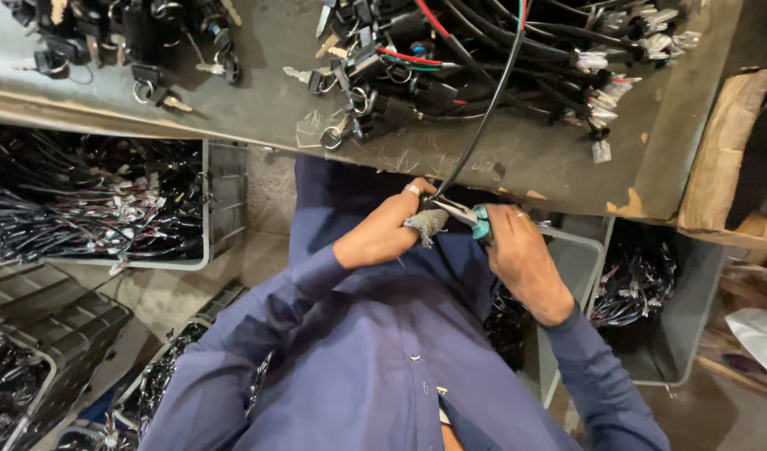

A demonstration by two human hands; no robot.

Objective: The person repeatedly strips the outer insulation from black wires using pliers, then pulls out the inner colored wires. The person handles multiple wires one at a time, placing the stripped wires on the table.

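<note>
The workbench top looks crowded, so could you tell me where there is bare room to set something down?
Bare workbench along the near edge, below the wire pile, and a strip between it and the key pile. Elsewhere it is crowded.

A gray table (517,159) fills the top of the frame. Keys (162,88) lie on it at the upper left. A crate (225,179) full of wires sits at the left. A cardboard box (726,150) is at the right edge.
</note>
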